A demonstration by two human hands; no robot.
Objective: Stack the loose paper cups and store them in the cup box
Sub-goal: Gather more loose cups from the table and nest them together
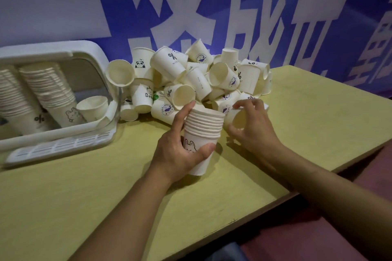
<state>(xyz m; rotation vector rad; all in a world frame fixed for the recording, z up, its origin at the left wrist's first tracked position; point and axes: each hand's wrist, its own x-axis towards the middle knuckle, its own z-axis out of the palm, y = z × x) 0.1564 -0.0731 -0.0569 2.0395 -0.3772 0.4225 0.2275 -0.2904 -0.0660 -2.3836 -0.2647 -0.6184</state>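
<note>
Left grip clasps the cup stack, right grip pinches a loose cup beside the pile.

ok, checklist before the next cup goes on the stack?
1. Stack held: ok, left hand grips it upright above the table.
2. Next cup secured: ok, right hand has fingers curled round it, lying on its side at the pile's edge.
3. Cup mouth up for nesting: not ok, mouth faces the camera.
4. Stack top free: ok, rim open.
5. Box open: ok, two stacks and a single cup inside.
6. Room left in box: cannot tell.
</note>
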